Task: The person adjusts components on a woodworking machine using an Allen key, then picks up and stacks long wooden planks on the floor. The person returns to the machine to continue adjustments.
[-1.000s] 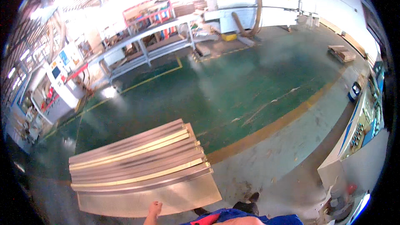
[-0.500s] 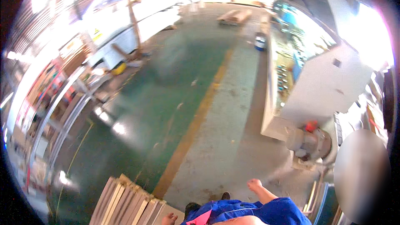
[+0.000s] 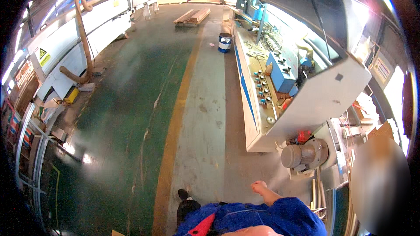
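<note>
The right hand (image 3: pixel 259 187) hangs beside the blue clothes (image 3: pixel 271 214), its fingers bent inward; I cannot tell how tightly they close or whether they hold anything. The left hand is out of view, so its state cannot be told. The motor (image 3: pixel 305 154), the thing nearest the right hand, sits at near right beside the machine's near end, with floor between it and the hand.

The machine (image 3: pixel 315 100) edges the right side, its cover raised. A grey strip (image 3: pixel 203 126) runs from near to far along the middle, an orange band (image 3: pixel 177 122) at its left edge and the green floor (image 3: pixel 118 118) beyond that. A shoe (image 3: pixel 183 193) stands on the strip's near end. The drum (image 3: pixel 225 43) narrows the far passage beside the machine; boards (image 3: pixel 192 16) lie farther off, left of it.
</note>
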Demonstrator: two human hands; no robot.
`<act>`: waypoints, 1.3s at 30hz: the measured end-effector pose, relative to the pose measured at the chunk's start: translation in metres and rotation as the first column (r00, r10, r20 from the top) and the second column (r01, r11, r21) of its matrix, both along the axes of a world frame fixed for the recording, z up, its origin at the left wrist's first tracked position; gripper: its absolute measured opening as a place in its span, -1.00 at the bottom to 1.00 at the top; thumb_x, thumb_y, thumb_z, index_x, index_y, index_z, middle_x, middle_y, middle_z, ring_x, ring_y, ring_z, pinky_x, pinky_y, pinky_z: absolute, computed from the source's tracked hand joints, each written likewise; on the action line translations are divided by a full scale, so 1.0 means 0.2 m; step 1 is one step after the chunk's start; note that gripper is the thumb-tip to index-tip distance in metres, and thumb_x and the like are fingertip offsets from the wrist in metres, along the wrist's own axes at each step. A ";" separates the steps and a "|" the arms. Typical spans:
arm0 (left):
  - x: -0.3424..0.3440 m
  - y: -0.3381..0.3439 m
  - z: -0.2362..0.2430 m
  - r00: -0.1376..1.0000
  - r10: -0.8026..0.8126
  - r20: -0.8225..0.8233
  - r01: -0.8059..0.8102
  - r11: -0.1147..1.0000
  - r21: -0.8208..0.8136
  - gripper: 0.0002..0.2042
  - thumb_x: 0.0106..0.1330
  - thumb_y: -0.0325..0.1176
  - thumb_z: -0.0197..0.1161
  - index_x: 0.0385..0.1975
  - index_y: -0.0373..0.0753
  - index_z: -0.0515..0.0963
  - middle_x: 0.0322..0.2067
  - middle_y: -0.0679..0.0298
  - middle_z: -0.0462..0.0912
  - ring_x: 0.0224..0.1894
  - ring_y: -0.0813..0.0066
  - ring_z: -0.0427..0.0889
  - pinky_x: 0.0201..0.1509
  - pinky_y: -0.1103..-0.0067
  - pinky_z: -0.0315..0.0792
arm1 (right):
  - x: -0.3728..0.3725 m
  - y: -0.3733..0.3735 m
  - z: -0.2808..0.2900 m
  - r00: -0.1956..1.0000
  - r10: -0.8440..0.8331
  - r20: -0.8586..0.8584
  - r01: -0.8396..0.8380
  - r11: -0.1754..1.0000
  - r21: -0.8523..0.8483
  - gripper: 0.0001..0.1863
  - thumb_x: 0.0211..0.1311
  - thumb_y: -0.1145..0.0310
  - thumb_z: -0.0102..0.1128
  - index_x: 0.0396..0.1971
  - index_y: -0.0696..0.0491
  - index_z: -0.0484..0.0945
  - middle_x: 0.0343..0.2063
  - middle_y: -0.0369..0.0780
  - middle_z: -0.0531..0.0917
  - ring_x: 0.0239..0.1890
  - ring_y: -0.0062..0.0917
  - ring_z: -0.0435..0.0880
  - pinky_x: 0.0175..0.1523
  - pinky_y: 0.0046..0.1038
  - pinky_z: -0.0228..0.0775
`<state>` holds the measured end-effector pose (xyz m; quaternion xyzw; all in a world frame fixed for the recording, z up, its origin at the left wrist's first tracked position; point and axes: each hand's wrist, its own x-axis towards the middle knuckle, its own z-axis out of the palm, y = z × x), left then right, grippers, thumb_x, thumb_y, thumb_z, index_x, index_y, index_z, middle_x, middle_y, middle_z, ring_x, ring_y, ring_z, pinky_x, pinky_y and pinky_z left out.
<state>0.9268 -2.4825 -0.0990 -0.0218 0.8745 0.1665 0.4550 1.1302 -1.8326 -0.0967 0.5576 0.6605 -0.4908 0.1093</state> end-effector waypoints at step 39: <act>-5.19 3.25 -0.04 0.921 -0.388 -0.048 0.388 0.922 -0.009 -0.52 0.32 0.07 0.17 -0.11 -0.27 0.65 -0.18 -0.05 0.73 -0.10 -0.04 0.69 0.01 0.14 0.53 | -4.95 2.74 0.28 0.966 0.036 -0.254 0.064 0.925 0.374 -0.69 0.24 0.14 0.32 -0.31 0.12 0.73 -0.51 -0.20 0.74 -0.45 -0.45 0.70 -0.28 -0.34 0.54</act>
